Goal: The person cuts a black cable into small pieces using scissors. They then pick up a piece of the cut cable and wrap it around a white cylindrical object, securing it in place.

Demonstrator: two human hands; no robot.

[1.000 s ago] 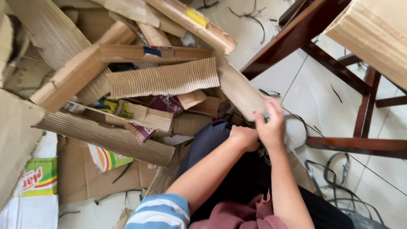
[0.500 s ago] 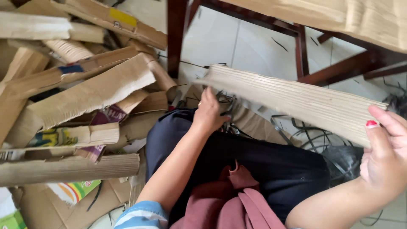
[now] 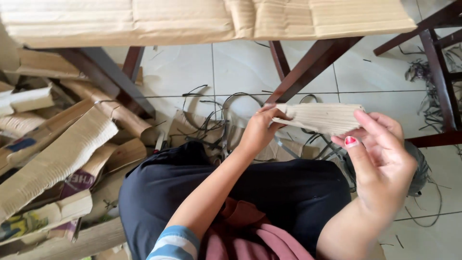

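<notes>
Cardboard strip, half a second ago stretched wide, now sits gathered between both hands, left hand and right hand each pinching an end.

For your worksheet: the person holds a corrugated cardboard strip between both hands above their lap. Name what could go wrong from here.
1. The cardboard strip is pinched only at its ends by the left hand and right hand; it might buckle or slip.
2. Loose black straps on the floor by the knees could snag it.
</notes>
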